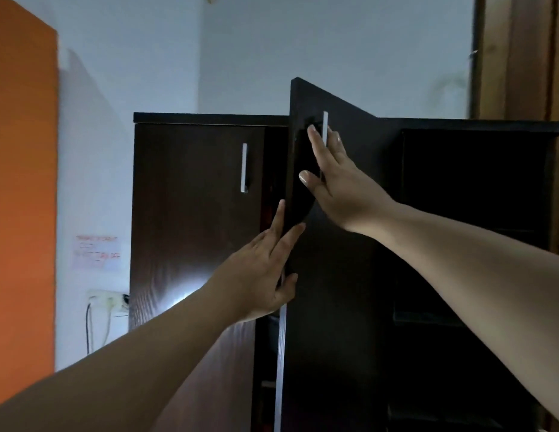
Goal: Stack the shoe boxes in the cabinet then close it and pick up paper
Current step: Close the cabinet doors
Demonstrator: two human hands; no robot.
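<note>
A tall dark brown cabinet [194,213] fills the middle of the view. Its left door is closed and has a silver handle [244,166]. The right door [334,291] stands partly open, its free edge turned toward me. My left hand [256,275] holds that edge low down, thumb on the front and fingers along the edge. My right hand [340,188] lies flat on the door's front with fingers spread, beside its silver handle [325,129]. The gap behind the door is dark. No shoe boxes or loose paper can be made out.
Open dark shelves [459,213] adjoin the cabinet on the right. A white wall has a taped note [97,252] and a socket with cords [108,302] at the left. An orange panel [22,182] stands at far left, and a wooden frame [521,57] at upper right.
</note>
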